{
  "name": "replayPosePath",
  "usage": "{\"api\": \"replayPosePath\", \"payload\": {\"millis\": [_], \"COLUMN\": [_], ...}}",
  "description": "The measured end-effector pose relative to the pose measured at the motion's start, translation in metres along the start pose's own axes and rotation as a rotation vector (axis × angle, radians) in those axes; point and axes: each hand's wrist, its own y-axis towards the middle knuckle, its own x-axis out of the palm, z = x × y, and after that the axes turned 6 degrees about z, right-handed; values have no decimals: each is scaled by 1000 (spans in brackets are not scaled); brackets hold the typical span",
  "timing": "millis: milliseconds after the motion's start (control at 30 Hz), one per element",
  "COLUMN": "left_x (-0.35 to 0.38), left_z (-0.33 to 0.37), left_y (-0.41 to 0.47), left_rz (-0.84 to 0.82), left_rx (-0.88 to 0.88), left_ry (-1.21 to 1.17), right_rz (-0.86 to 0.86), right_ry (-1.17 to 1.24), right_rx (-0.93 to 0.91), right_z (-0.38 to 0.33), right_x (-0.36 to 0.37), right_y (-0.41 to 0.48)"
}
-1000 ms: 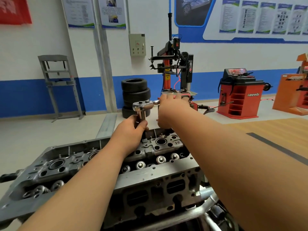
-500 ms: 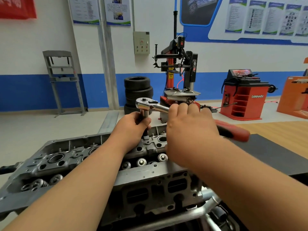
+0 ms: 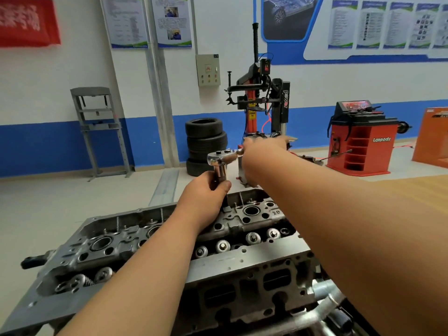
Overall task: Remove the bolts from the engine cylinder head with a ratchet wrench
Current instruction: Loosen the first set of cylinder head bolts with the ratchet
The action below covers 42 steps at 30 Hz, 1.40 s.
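Mid-loosening on a far-side bolt: left hand [image 3: 206,190] is wrapped around the chrome socket under the shiny steel ratchet wrench [image 3: 219,159] head, steadying it upright over the grey cast-aluminium cylinder head [image 3: 150,241], which sits near centre. Right hand [image 3: 257,154] is closed on the wrench handle, out to the right and far. Bolt itself is hidden; next, I'd judge, another handle swing with socket kept square.
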Motion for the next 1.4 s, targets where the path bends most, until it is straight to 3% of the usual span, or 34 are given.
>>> {"api": "replayPosePath", "payload": {"millis": [100, 300, 500, 733, 867, 1033, 1200, 1400], "left_x": [0, -1, -3, 1, 1, 1, 1, 0], "left_z": [4, 7, 7, 5, -2, -4, 1, 3], "left_y": [-3, -6, -8, -3, 4, 7, 3, 1], "left_rz": [-9, 4, 24, 7, 22, -10, -35, -25], "left_rx": [23, 20, 22, 15, 23, 38, 50, 16], "left_ry": [-20, -62, -36, -92, -97, -114, -90, -165], "right_rz": [33, 31, 87, 258, 190, 138, 149, 311], "right_ry": [53, -205, 93, -10, 115, 275, 319, 178], "right_rx": [-27, -47, -226, -207, -111, -224, -187, -125], "right_z": [10, 24, 11, 24, 32, 13, 9, 36], "right_x": [5, -11, -19, 4, 26, 19, 26, 29], "right_y": [-4, -62, -126, -85, -27, 23, 22, -34]}}
